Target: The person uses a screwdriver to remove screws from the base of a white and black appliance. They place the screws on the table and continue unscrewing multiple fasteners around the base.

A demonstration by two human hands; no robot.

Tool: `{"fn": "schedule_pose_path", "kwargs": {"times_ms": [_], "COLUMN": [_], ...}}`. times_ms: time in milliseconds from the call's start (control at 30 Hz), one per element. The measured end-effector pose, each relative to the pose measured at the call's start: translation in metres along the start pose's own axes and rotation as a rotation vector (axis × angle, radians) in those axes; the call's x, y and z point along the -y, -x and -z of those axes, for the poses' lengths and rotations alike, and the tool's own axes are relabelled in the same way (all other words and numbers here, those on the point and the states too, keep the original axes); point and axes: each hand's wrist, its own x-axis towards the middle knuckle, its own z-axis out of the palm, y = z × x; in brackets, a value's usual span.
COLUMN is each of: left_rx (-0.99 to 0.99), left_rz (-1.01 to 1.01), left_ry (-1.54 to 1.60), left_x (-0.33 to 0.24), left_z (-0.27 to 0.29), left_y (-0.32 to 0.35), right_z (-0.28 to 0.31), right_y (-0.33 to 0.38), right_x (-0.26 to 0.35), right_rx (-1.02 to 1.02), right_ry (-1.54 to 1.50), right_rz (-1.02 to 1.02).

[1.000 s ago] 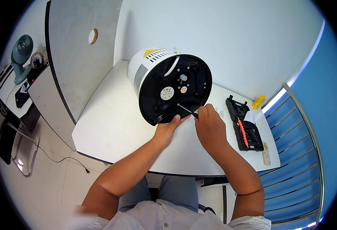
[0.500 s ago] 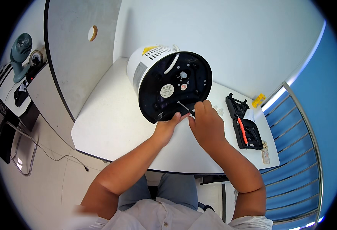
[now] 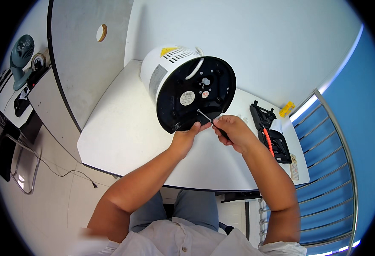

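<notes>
A white round-bodied appliance (image 3: 151, 66) lies on its side, its black underside (image 3: 219, 89) facing me. A white power cord (image 3: 195, 70), a grey post and two round stickers show on that underside. My left hand (image 3: 185, 143) grips the base's lower rim, thumb on the near face; its other fingers are mostly hidden. My right hand (image 3: 235, 132) is closed around a black-handled screwdriver (image 3: 204, 115). The screwdriver's metal shaft slants up and left, its tip at the lower part of the base. Whether the tip sits in a screw is too small to tell.
On the white table (image 3: 111, 141), to the right, lies an open black tool case (image 3: 262, 117) with an orange flexible shaft (image 3: 268, 141). A small yellow object (image 3: 287, 109) stands behind it. Metal railings (image 3: 353, 183) run along the right, and a grey partition (image 3: 89, 72) rises at the left.
My right hand has turned around the screwdriver, its palm side and the black handle now showing. The appliance has shifted slightly; my left hand keeps its hold.
</notes>
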Motion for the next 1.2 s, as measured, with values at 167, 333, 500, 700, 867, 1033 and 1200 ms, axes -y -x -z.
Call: {"fn": "schedule_pose_path", "kwargs": {"times_ms": [167, 333, 500, 700, 867, 1033, 1200], "left_rx": [0.02, -0.056, -0.035, -0.007, -0.088, -0.155, -0.145], "left_rz": [0.026, 0.055, 0.025, 0.048, 0.028, 0.1, 0.039], "left_ry": [0.051, 0.112, 0.103, 0.05, 0.066, 0.035, 0.021], "left_x": [0.004, -0.001, 0.002, 0.001, -0.004, -0.003, 0.001], "left_z": [0.001, -0.003, -0.001, -0.002, -0.01, -0.012, -0.014], "left_y": [-0.002, 0.0, 0.0, -0.004, 0.002, 0.005, 0.005], "right_z": [-0.011, -0.036, -0.03, -0.02, -0.032, -0.041, -0.043], "right_y": [-0.006, 0.001, 0.004, 0.008, 0.009, 0.018, 0.019], "right_x": [-0.031, -0.032, -0.028, -0.022, -0.022, -0.008, -0.015], "right_rx": [-0.419, -0.639, -0.759, -0.833, -0.828, -0.779, -0.699], "right_ry": [0.918, 1.116, 1.289, 1.495, 1.616, 1.686, 1.611], "right_rz": [0.618, 0.697, 0.934, 1.044, 0.967, 0.969, 0.824]}}
